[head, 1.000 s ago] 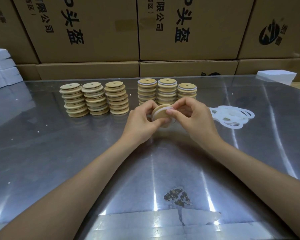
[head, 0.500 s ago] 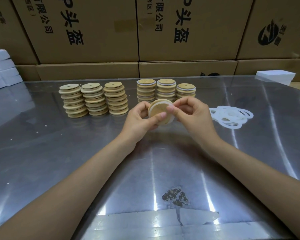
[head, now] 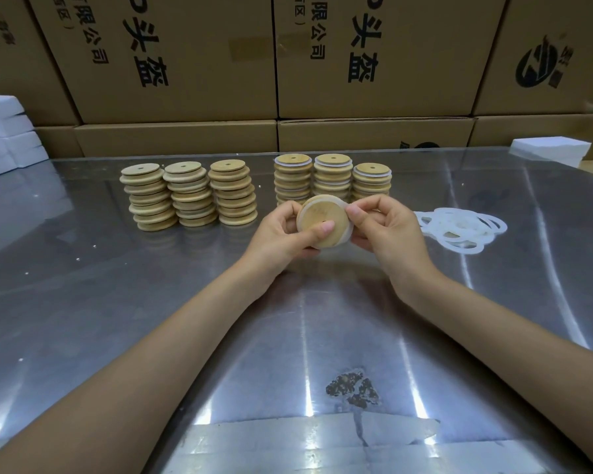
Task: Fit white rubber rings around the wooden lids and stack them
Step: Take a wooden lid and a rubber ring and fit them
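A round wooden lid [head: 319, 217] is held upright, its flat face toward me, above the metal table. My left hand [head: 283, 236] grips its left and lower edge, thumb on the face. My right hand [head: 384, 227] pinches its right edge, where a white rubber ring [head: 349, 230] shows around the rim. Three stacks of bare wooden lids [head: 189, 195] stand at the back left. Three stacks of ringed lids [head: 332, 177] stand right behind my hands. A pile of loose white rings [head: 459, 229] lies to the right.
The shiny metal table [head: 117, 302] has a worn rusty patch [head: 353, 388] near the front. Cardboard boxes [head: 185, 56] wall off the back. White foam blocks sit at the far left [head: 4, 135] and far right [head: 550, 148].
The lid has been tilted from nearly edge-on to face toward me and raised slightly. Both hands have shifted their grip around its rim.
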Demonstrator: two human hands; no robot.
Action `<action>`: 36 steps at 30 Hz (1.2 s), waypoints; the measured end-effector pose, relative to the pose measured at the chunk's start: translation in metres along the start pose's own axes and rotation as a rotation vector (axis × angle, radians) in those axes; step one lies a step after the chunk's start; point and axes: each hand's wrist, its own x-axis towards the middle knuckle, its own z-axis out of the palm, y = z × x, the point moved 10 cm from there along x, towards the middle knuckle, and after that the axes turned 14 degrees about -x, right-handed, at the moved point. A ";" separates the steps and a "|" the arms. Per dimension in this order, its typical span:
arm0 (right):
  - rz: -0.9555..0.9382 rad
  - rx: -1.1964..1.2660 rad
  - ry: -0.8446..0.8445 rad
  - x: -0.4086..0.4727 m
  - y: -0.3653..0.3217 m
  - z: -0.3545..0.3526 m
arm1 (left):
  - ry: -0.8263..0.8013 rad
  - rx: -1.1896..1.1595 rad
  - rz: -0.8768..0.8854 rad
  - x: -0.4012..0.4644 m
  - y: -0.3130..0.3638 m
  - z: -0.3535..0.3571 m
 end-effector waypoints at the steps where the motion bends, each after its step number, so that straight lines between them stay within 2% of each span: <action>1: -0.003 -0.007 -0.003 0.000 0.001 0.000 | -0.003 0.059 0.018 0.001 0.002 0.000; 5: -0.005 -0.023 -0.045 0.000 0.002 0.004 | 0.000 0.190 0.063 0.000 0.004 0.001; 9: -0.067 -0.054 -0.059 0.001 -0.005 0.004 | -0.001 -0.020 0.014 0.000 -0.002 -0.002; 12: -0.111 -0.102 -0.045 0.001 -0.007 0.002 | -0.022 -0.026 -0.002 0.002 -0.005 -0.002; 14: -0.150 -0.131 -0.029 0.002 -0.010 0.000 | -0.020 0.141 0.020 0.003 -0.005 -0.004; 16: -0.198 -0.168 -0.026 0.002 -0.013 0.000 | -0.032 0.451 0.105 0.005 0.001 -0.003; 18: -0.245 -0.223 -0.032 0.002 -0.017 0.002 | -0.042 0.574 0.162 0.005 0.003 -0.002; 24: -0.318 -0.337 0.003 0.001 -0.023 -0.002 | 0.021 0.447 0.231 0.004 0.012 -0.008; 29: -0.312 -0.365 -0.010 0.001 -0.022 -0.001 | 0.017 0.482 0.282 0.003 0.016 -0.006; 36: -0.284 -0.178 -0.107 0.002 -0.018 0.007 | -0.012 0.535 0.280 0.005 0.018 -0.007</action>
